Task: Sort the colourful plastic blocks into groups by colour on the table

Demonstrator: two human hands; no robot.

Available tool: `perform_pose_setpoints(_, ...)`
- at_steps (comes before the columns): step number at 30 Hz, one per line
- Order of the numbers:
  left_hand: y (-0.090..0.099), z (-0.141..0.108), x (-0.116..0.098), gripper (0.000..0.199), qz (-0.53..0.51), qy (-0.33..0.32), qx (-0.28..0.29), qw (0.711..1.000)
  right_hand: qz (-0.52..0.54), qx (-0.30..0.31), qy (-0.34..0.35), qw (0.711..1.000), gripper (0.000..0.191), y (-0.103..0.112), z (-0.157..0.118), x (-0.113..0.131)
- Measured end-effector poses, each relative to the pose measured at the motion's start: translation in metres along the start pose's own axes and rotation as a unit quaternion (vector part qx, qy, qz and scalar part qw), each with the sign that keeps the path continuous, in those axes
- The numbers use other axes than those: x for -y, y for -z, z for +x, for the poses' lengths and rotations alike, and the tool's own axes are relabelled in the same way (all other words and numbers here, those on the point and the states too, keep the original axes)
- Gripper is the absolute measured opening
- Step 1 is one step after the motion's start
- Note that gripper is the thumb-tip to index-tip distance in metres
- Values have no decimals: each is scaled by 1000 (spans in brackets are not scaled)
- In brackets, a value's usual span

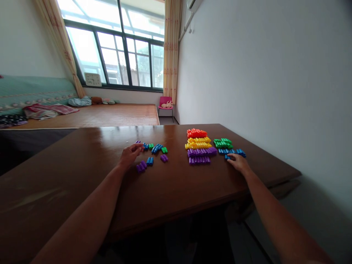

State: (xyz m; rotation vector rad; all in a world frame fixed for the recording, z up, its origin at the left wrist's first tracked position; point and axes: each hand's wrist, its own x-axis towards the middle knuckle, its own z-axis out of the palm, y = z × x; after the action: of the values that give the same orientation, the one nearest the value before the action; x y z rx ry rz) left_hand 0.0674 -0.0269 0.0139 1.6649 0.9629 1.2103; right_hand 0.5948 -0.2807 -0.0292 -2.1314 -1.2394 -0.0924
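Small shiny plastic pieces like short tubes side by side lie on a brown table. My left hand (129,154) is at the loose ones on the left, thumb and fingers closed together at a blue piece (146,146). A purple piece (141,167) lies just below that hand. My right hand (239,162) has its thumb and fingers closed on a blue piece (227,157), partly hidden, at the near side of a blue row (231,151). Just behind is the green group (223,143). Purple rows (202,151), yellow rows (198,143) and a red-orange group (197,133) stand left of it.
More loose blue (157,148), green (164,150) and purple (164,158) pieces lie mid-table. The table (176,198) ends at a near edge before me, with a white wall (261,73) at right. Beyond are a bed (118,113) and a pink chair (165,101).
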Motion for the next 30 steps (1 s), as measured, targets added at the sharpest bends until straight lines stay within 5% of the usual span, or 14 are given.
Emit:
perform_pose_setpoints(4,-1,2,3,39,110,-37,-3,993,-40,-115,50,991,32,0,2,24)
perform_pose_setpoints(7,-5,1,4,29,182,-70,29,980,-13,-174,140,975,33,-8,0,77)
perform_pose_setpoints(13,-20,-12,7,38,319,-158,156,922,97,13,317,943,29,-65,-24,236)
perform_pose_setpoints(16,-22,-18,8,32,346,-179,214,896,86,83,383,916,36,-107,-25,287)
perform_pose_setpoints(22,-21,-17,9,28,295,-173,201,918,32,162,395,904,54,-167,2,329)
perform_pose_setpoints(26,-22,-10,11,35,279,-119,139,943,17,192,415,889,31,-180,9,338)
perform_pose_setpoints(30,-23,-3,14,34,264,-89,89,956,39,132,397,907,25,-179,4,334)
